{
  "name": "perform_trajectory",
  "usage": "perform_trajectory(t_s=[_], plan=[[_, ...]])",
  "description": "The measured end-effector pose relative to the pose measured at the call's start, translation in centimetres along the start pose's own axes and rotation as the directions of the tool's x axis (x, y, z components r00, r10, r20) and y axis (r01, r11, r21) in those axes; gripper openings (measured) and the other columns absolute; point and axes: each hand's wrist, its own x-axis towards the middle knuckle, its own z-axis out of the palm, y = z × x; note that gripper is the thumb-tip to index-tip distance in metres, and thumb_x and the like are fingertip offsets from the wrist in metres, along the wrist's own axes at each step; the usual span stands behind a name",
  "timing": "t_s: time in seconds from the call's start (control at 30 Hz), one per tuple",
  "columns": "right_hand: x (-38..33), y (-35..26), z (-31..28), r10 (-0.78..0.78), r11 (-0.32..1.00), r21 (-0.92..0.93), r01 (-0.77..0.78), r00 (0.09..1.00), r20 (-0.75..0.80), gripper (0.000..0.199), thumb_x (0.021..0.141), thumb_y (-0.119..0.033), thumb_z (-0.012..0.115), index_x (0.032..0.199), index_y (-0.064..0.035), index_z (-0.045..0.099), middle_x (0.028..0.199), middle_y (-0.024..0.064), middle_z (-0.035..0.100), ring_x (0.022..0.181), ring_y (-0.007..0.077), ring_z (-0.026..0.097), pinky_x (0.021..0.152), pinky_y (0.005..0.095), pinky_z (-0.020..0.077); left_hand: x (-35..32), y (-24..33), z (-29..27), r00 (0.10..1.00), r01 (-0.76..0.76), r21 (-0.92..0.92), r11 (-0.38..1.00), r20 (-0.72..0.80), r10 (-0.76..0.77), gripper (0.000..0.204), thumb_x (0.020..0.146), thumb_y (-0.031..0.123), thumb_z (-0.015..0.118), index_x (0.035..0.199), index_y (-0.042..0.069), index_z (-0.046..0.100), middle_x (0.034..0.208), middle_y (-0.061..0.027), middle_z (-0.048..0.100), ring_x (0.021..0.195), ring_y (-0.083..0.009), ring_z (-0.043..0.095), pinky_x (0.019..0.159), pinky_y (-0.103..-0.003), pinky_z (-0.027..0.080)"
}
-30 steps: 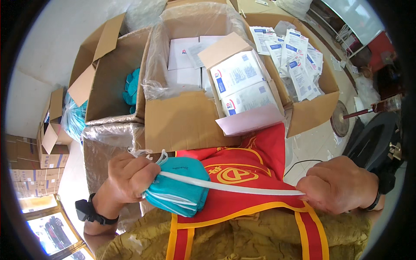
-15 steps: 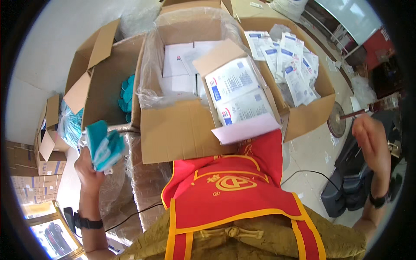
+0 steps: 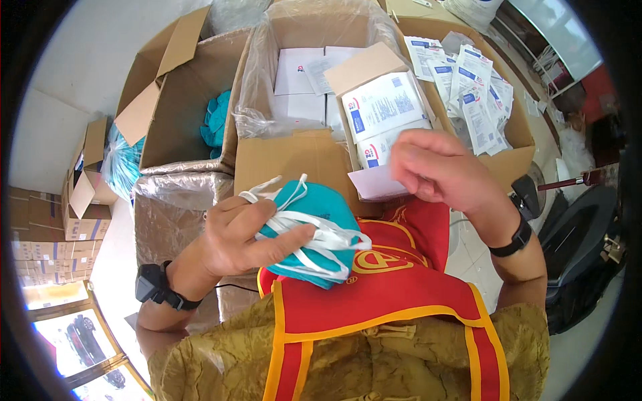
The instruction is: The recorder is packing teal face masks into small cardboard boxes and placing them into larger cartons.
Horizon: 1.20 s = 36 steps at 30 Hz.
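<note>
My left hand (image 3: 234,237) is closed on a teal face mask (image 3: 334,200) with looped white straps. The thumb presses on the straps and the fingers lie along the mask's edge; whether several masks are stacked there I cannot tell. Mask and hand are in front of my chest, over the red apron (image 3: 381,311). To the right, my right hand (image 3: 431,167) hovers in front of a small open carton (image 3: 368,60) of white printed packets (image 3: 384,103), hiding part of them. Its fingers are curled in and nothing shows in them.
A tall carton (image 3: 187,107) at the left holds teal masks (image 3: 216,123). Next to it, a plastic-lined carton (image 3: 314,27) contains white boxes (image 3: 297,70). Loose packets (image 3: 471,87) fill a carton (image 3: 511,160) at the right. A black chair (image 3: 578,247) stands at far right.
My left hand has brought the mask from the left to the front of my chest. My right hand has swung in from the far right to the small carton, its fingers curling.
</note>
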Motion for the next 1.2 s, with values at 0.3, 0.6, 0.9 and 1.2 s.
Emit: perform_trajectory(t_s=[0.3,0.6,0.9,1.2], plan=[[5.1,0.9,4.3,-0.176,0.407,-0.786,0.466,0.884,0.433,0.022,0.089,-0.020,0.056,0.105,-0.0061,0.059,0.077,0.0133,0.064,0.072,0.0304,0.064,0.059,0.0387,0.0476,0.9,1.0,-0.2,0.996,-0.087,0.043,0.995,-0.010,0.088,0.046,0.061,0.025,0.075,0.106,0.028,0.066,0.084,-0.0036,0.050,0.052,-0.0103,0.050,0.043,-0.023,0.041],[-0.9,-2.4,4.7,0.135,0.006,-0.985,0.172,0.976,0.171,0.019,0.089,-0.025,0.051,0.083,-0.0078,0.056,0.072,0.0172,0.061,0.073,0.0345,0.063,0.062,0.0425,0.0497,-1.1,-0.8,-1.2,0.969,0.208,0.089,0.974,0.119,-0.217,0.040,0.066,0.020,0.069,0.103,0.006,0.060,0.075,-0.0079,0.059,0.054,-0.0223,0.057,0.050,-0.032,0.046],[-15.8,-4.4,-7.4,-0.353,0.609,-0.774,-0.171,0.816,-0.458,0.023,0.092,-0.029,0.053,0.082,-0.0083,0.052,0.064,-0.0033,0.049,0.053,0.0054,0.046,0.045,0.0223,0.0337,-7.9,-5.8,-5.1,0.311,0.867,-0.381,0.321,-0.091,-0.946,0.035,0.079,0.016,0.069,0.109,0.002,0.059,0.091,-0.0074,0.066,0.080,-0.0239,0.065,0.073,-0.033,0.051],[-2.3,2.2,-1.7,-0.327,0.929,0.129,0.346,0.933,-0.150,0.025,0.092,-0.025,0.049,0.076,-0.0052,0.048,0.064,-0.0004,0.042,0.046,0.0041,0.032,0.039,0.0188,0.0231,-3.0,-5.8,-1.6,0.613,-0.318,-0.948,-0.001,-0.204,-0.764,0.031,0.081,0.020,0.066,0.104,0.001,0.056,0.106,-0.0113,0.059,0.050,-0.0153,0.058,0.050,-0.038,0.052]])
